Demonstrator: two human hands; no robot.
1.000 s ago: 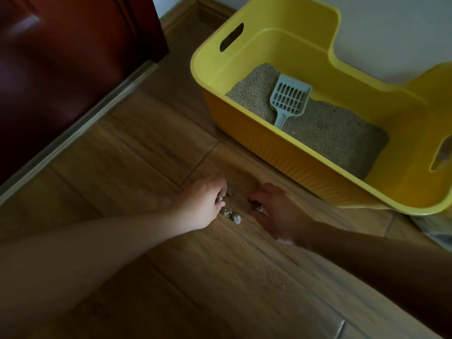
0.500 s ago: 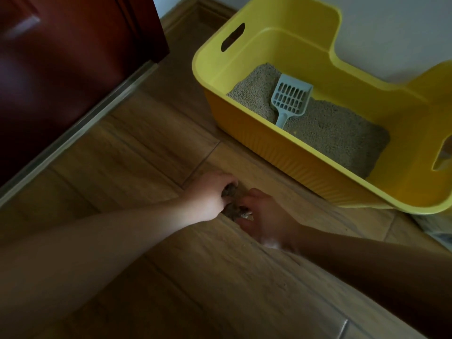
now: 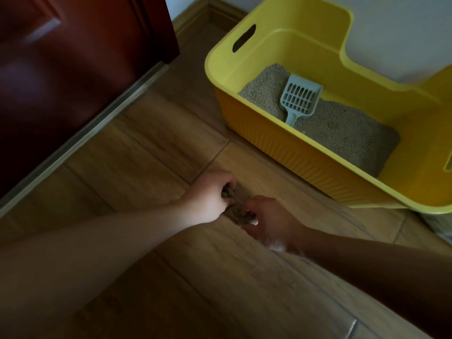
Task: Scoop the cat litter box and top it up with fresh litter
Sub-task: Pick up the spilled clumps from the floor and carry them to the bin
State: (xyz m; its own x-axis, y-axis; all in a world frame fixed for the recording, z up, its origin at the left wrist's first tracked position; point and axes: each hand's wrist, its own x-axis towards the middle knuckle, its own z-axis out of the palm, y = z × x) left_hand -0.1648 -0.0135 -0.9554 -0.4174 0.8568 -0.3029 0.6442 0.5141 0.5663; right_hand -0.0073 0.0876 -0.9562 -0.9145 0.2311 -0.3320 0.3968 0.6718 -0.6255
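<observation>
Hands drawn together since earlier frame: left hand, right hand, fingers curled round litter clumps on floor, 7 o'clock of litter box. Clumps likely light, crumbly — cup from sides, no squeezing. Idle scoop inside box.

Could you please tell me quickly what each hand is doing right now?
Left hand: closed, fingers curled round litter clumps.
Right hand: closed, pinching another clump.
</observation>
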